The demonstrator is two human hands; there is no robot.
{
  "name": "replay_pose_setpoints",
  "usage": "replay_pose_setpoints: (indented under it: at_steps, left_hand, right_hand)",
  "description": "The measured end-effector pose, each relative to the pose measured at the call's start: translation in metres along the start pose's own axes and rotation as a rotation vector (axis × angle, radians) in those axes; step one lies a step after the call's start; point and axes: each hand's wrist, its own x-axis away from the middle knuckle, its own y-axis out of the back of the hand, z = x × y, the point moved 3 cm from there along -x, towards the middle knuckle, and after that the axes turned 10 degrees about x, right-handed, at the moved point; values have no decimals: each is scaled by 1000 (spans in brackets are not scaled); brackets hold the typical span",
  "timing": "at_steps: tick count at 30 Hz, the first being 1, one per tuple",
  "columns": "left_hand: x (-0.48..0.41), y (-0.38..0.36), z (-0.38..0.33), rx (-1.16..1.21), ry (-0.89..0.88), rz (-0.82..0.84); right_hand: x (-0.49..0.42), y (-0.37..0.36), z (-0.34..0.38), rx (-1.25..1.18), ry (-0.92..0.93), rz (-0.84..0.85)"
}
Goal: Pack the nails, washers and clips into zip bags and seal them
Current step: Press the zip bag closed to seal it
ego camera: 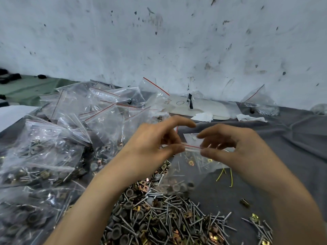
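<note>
Centre of frame: left hand (152, 142) and right hand (235, 147) hold the filled zip bag (192, 164) above the loose hardware pile (159, 218), each grip pinching its red-lined strip (192, 147). Best to press strip ends together, then slide pinches along evenly.
</note>
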Motion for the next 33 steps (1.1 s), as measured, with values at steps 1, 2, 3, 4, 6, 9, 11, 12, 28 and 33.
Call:
replay_pose_setpoints:
  at_steps: [1, 2, 3, 4, 6, 9, 11, 12, 28, 33]
  left_hand:
    - [0, -2, -1, -10, -11, 15]
    - [0, -2, -1, -16, -18, 22]
    - [1, -2, -1, -20, -23, 24]
    - [1, -2, -1, -26, -26, 22]
    - [0, 0, 0, -55, -32, 15]
    - [0, 3, -1, -77, -34, 6]
    - [1, 3, -1, -81, -35, 7]
    - [1, 3, -1, -90, -30, 7]
    - [-1, 0, -3, -237, -19, -2]
    - [-1, 2, -1, -271, -13, -6]
  right_hand:
    - [-1, -4, 3, 45, -1, 19]
    - [-3, -9, 4, 78, -6, 33]
    - [-5, -12, 5, 105, -16, 45]
    - [-6, -15, 6, 129, -22, 56]
    - [-8, -18, 6, 147, -25, 72]
    - [-8, -18, 6, 64, -22, 63]
    - [-8, -18, 6, 36, -16, 46]
    - [-8, -19, 6, 40, -12, 42]
    - [-9, -23, 8, 89, 39, -18]
    - [-7, -14, -1, 108, -5, 30]
